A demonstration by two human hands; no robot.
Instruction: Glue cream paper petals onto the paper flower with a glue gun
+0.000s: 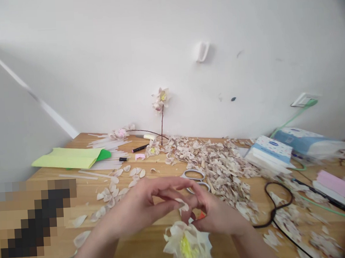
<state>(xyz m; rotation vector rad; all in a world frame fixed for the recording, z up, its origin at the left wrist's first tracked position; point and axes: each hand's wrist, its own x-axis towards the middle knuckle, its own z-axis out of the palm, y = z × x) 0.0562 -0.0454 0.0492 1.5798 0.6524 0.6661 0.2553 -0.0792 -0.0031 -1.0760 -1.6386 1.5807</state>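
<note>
Left hand (133, 210) and right hand (217, 215) are raised over a light wooden tabletop (83, 149). Left fingers (165, 204) pinch a curved cream paper petal (182, 204); right fingers curl against it, grip unclear. A cream paper flower with yellow centre (187, 245) sits just below.

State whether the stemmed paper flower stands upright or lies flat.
Upright: the paper flower sits atop its dark stem, which rises from the wooden table.
</note>
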